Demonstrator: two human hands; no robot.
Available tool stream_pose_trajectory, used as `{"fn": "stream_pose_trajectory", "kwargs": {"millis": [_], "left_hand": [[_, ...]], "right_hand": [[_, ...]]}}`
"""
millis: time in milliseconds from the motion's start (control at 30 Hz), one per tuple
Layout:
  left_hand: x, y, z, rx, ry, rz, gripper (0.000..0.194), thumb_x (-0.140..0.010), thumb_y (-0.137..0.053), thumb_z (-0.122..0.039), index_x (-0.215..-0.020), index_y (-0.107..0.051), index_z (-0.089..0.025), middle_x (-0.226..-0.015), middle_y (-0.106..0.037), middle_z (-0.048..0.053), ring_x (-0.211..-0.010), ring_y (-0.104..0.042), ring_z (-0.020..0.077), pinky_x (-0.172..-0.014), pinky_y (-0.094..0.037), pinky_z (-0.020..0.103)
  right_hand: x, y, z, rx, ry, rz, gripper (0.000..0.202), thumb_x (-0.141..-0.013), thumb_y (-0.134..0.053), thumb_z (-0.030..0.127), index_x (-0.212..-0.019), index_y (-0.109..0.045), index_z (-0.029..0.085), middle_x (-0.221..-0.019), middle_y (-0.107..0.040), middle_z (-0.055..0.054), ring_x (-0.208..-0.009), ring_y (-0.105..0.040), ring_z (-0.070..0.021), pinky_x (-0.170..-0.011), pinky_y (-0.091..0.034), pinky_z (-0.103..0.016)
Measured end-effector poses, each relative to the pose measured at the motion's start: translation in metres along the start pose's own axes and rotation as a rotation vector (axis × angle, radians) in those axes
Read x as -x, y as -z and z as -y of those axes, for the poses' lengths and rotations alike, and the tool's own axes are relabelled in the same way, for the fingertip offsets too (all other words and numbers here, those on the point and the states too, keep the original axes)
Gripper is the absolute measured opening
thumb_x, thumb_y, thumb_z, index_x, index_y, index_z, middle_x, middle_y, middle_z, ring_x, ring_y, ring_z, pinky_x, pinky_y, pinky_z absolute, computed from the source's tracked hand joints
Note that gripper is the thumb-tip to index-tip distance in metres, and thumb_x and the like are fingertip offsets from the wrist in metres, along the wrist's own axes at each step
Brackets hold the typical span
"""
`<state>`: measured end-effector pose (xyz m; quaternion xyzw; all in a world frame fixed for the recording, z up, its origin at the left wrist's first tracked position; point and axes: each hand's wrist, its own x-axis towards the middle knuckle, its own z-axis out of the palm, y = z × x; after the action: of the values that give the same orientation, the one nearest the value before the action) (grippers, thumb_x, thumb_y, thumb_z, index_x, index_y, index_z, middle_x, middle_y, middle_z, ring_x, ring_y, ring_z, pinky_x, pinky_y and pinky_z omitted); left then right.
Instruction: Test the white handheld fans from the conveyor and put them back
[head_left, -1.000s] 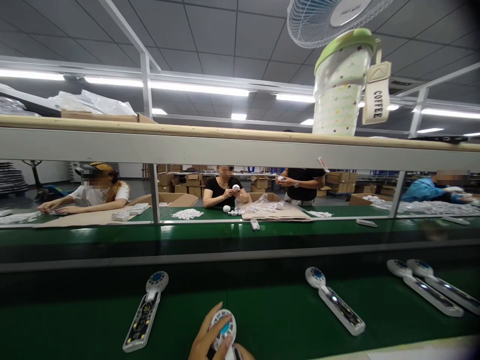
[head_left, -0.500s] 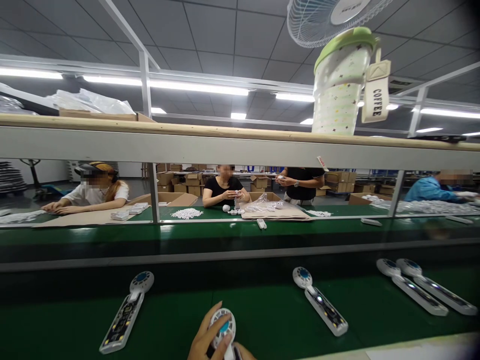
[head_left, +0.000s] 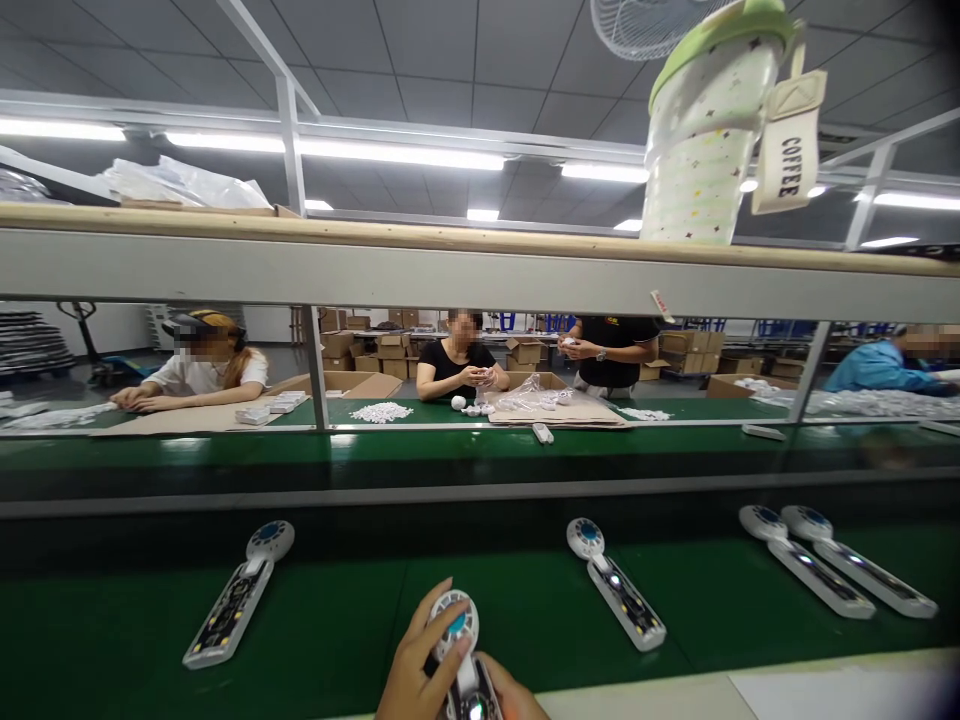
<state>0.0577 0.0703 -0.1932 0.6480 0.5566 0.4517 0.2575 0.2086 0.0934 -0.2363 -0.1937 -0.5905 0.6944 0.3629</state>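
Note:
A white handheld device (head_left: 466, 672) with a round slotted head and a blue centre is held at the bottom middle. Its handle is uncovered, showing a dark circuit board and a lit spot. My left hand (head_left: 416, 660) is closed around the round head, fingers over its front. Lower down, my right hand (head_left: 514, 688) grips the handle from the right; part of that hand is out of frame. Similar devices lie face up on the green belt: one to the left (head_left: 238, 595), one to the right (head_left: 616, 585), and two side by side at far right (head_left: 817, 568).
Behind the green belt (head_left: 337, 600) runs a metal rail (head_left: 225, 500). An overhead shelf (head_left: 450, 265) carries a green-lidded cup (head_left: 705, 140) with a tag. Across from me, several people work at another bench with white parts (head_left: 381, 412) and cardboard. A pale ledge (head_left: 675, 690) borders the near side.
The devices on the belt have shifted left while the background has shifted slightly right and up. The held device's handle and its lit spot now show more fully, along with more of my right hand.

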Motion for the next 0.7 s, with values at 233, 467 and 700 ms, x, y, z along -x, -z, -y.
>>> {"fn": "stream_pose_trajectory", "kwargs": {"millis": [233,467,700], "left_hand": [[0.002,0.0,0.0,-0.006,-0.007,0.01,0.035,-0.084,-0.05,-0.041,-0.113,-0.063,-0.026,-0.138,-0.044,0.007,-0.124,-0.043,0.0286,-0.103,-0.036,0.042],[0.002,-0.001,0.002,0.011,-0.024,0.003,0.035,-0.084,-0.051,-0.04,-0.114,-0.062,-0.026,-0.138,-0.044,0.008,-0.122,-0.045,0.0283,-0.102,-0.038,0.042],[0.002,-0.001,0.001,0.012,-0.017,-0.002,0.034,-0.084,-0.051,-0.04,-0.112,-0.064,-0.026,-0.138,-0.044,0.007,-0.122,-0.045,0.0277,-0.103,-0.038,0.041]], "right_hand": [[0.01,-0.005,0.001,-0.133,0.012,0.03,0.077,-0.061,-0.069,0.059,-0.123,-0.048,0.019,-0.105,-0.061,-0.01,-0.108,-0.054,-0.0295,-0.1,-0.031,-0.048],[0.014,-0.007,0.014,-0.015,-0.015,-0.032,0.073,-0.063,-0.067,0.058,-0.122,-0.049,0.019,-0.114,-0.058,-0.012,-0.119,-0.046,-0.0305,-0.103,-0.027,-0.048],[0.015,-0.005,0.008,-0.052,-0.098,-0.056,0.066,-0.066,-0.07,0.044,-0.124,-0.047,0.021,-0.119,-0.056,-0.011,-0.117,-0.049,-0.0283,-0.102,-0.03,-0.047]]}}
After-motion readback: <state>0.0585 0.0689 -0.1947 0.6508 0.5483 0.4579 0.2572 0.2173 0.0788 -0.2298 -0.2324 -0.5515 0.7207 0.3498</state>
